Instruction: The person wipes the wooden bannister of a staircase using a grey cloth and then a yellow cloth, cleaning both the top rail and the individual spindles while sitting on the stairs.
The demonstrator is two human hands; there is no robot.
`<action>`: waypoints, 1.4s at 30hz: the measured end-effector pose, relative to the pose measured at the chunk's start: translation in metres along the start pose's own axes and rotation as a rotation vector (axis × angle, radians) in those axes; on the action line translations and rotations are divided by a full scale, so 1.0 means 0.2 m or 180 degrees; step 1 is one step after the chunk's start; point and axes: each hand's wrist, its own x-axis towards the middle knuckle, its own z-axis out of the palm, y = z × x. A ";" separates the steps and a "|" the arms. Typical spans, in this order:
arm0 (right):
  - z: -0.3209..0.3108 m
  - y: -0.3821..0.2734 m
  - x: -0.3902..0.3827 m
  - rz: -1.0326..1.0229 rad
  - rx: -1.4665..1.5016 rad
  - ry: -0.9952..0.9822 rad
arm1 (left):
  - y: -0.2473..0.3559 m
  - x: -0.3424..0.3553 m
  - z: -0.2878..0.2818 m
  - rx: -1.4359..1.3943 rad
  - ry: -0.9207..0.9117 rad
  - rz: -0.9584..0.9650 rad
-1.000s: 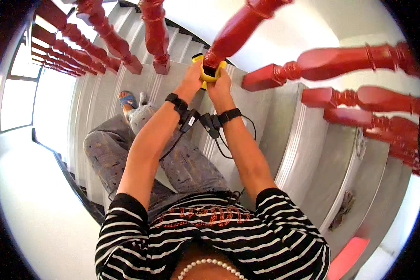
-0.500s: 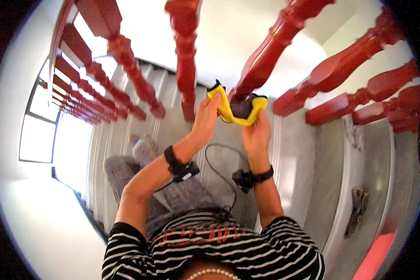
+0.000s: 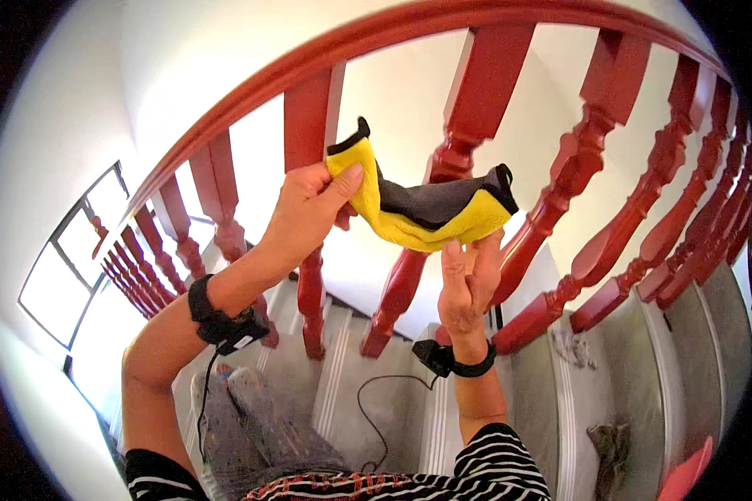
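My left hand (image 3: pixel 317 200) pinches the upper left end of a yellow and dark grey cloth (image 3: pixel 430 225) with black edging. My right hand (image 3: pixel 468 280) grips its right part from below. The cloth sags between my hands in front of a red turned wooden baluster (image 3: pixel 453 157), partly hiding it; I cannot tell whether it touches the wood. Black bands with small devices and cables are on both my wrists.
A red curved handrail (image 3: pixel 397 21) runs over the balusters. Below are grey stair treads (image 3: pixel 530 417) with my legs, a light crumpled item (image 3: pixel 572 346), a dark crumpled item (image 3: pixel 606 451) and a pink object (image 3: pixel 685 472). A window (image 3: pixel 63 259) stands at left.
The cloth was wrapped low round a baluster, then spread between my hands. It is now held higher along the baluster, and the handrail has come into view.
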 end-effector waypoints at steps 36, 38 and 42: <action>-0.08 -0.20 0.64 -0.0966 0.0200 0.1190 | 0.71 0.24 -0.11 0.1058 -0.0521 0.0309; -0.08 -0.22 0.67 -0.1112 -0.0465 0.1081 | 0.74 0.40 -0.13 0.1176 -0.0698 0.0555; -0.09 -0.28 0.82 -0.1550 -0.1758 0.0789 | 0.97 0.33 -0.08 0.1592 -0.0832 0.0206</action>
